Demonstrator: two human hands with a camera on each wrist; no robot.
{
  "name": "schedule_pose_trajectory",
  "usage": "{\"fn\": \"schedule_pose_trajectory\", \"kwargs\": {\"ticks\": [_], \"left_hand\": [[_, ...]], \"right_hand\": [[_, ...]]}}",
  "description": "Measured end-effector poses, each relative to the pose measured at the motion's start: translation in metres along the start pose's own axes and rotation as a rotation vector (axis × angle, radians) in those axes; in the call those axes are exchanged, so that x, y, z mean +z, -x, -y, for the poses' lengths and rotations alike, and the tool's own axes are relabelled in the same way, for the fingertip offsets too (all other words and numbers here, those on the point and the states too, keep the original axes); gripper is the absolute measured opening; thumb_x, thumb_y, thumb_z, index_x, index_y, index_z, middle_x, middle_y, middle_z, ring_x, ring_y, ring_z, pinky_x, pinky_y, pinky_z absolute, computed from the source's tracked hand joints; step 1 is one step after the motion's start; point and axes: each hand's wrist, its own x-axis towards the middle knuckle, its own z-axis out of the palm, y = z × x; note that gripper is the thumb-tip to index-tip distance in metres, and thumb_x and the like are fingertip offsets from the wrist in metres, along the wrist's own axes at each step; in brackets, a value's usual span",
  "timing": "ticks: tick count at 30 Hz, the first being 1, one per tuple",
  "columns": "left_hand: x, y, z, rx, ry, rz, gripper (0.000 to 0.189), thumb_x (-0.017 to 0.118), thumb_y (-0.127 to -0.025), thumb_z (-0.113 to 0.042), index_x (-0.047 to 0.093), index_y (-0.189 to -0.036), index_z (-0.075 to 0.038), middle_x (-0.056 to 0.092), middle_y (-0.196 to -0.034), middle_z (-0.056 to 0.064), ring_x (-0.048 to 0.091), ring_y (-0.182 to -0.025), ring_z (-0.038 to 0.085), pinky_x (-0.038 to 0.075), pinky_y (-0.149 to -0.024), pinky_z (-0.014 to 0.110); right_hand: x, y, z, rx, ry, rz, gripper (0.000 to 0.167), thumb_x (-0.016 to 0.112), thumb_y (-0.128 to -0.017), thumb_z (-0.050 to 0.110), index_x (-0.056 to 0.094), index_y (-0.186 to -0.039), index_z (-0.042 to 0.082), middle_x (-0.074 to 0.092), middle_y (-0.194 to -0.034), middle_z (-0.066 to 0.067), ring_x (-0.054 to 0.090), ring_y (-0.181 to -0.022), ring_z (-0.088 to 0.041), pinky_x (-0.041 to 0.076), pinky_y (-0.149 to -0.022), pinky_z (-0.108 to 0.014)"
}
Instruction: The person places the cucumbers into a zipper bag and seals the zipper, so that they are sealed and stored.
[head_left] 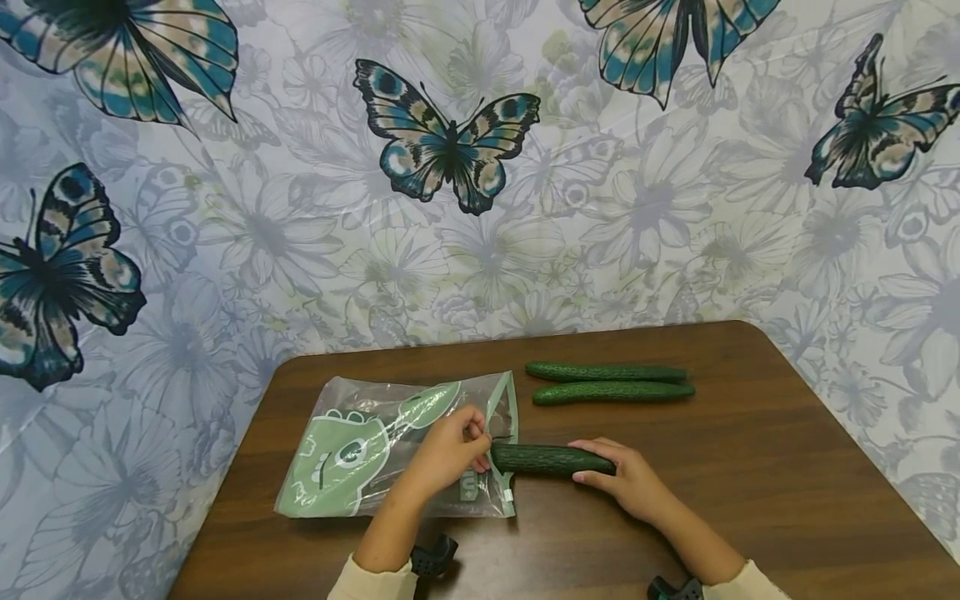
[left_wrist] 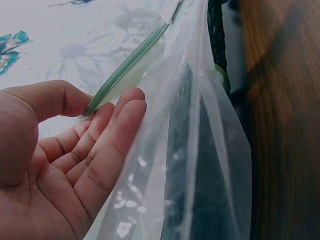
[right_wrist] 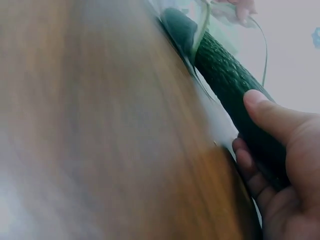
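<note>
A clear zip bag (head_left: 341, 467) with a green cartoon print lies flat on the table, its green-edged mouth facing right. My left hand (head_left: 450, 446) pinches the upper edge of that mouth between thumb and fingers; in the left wrist view the green rim (left_wrist: 132, 60) is lifted. My right hand (head_left: 633, 483) grips the right end of a dark green cucumber (head_left: 551, 460), with the thumb along one side and fingers round the other. The cucumber's far tip (right_wrist: 179, 30) is inside the bag's mouth, seen through the clear plastic in the right wrist view.
Two more cucumbers, one behind (head_left: 607, 372) and one in front (head_left: 615, 392), lie side by side behind the right hand. The brown wooden table (head_left: 750, 450) ends at a butterfly-patterned cloth (head_left: 637, 208). Black straps (head_left: 435, 557) sit on both wrists.
</note>
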Motion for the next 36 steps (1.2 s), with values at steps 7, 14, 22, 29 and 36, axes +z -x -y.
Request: {"fn": "schedule_pose_trajectory", "kwargs": {"ticks": [7,14,22,29,36], "left_hand": [[-0.001,-0.001,-0.001,0.013,-0.016,0.006,0.009,0.06,-0.096,-0.006,0.053,-0.098,-0.002,0.056,-0.084,0.01,0.072,-0.065,0.023,0.063,-0.056,0.032],[-0.001,-0.002,-0.001,0.02,-0.01,0.015,0.007,0.059,-0.096,-0.004,0.052,-0.097,-0.001,0.057,-0.083,0.011,0.072,-0.063,0.022,0.063,-0.056,0.032],[-0.001,-0.001,-0.001,0.015,0.0,0.007,0.006,0.058,-0.095,-0.003,0.052,-0.096,-0.001,0.058,-0.083,0.012,0.072,-0.064,0.023,0.063,-0.057,0.032],[-0.002,0.0,-0.001,0.013,0.002,0.016,0.006,0.058,-0.096,-0.004,0.052,-0.097,-0.003,0.057,-0.084,0.011,0.072,-0.063,0.02,0.063,-0.057,0.031],[-0.002,0.0,-0.001,0.007,0.012,0.012,0.007,0.059,-0.096,-0.004,0.053,-0.098,-0.002,0.058,-0.084,0.011,0.072,-0.065,0.023,0.064,-0.058,0.033]], "right_hand": [[0.009,-0.003,0.01,0.047,-0.016,-0.005,0.052,0.073,-0.087,0.049,0.063,-0.135,0.031,0.066,-0.129,0.011,0.06,-0.128,-0.024,0.051,-0.106,-0.053],[0.014,-0.008,0.018,0.047,-0.047,-0.004,0.051,0.073,-0.088,0.047,0.064,-0.135,0.028,0.067,-0.124,0.012,0.061,-0.125,-0.021,0.052,-0.105,-0.049],[0.027,-0.018,0.03,0.001,-0.088,-0.008,0.049,0.074,-0.088,0.044,0.067,-0.131,0.024,0.068,-0.111,0.01,0.062,-0.097,-0.006,0.052,-0.083,-0.022],[0.038,-0.028,0.035,-0.054,-0.106,-0.01,0.045,0.073,-0.092,0.037,0.067,-0.132,0.017,0.069,-0.113,0.004,0.06,-0.096,-0.007,0.05,-0.084,-0.02],[0.049,-0.039,0.046,-0.074,-0.108,0.039,0.045,0.068,-0.095,0.038,0.064,-0.135,0.018,0.067,-0.118,0.002,0.06,-0.102,-0.009,0.05,-0.088,-0.022]]}}
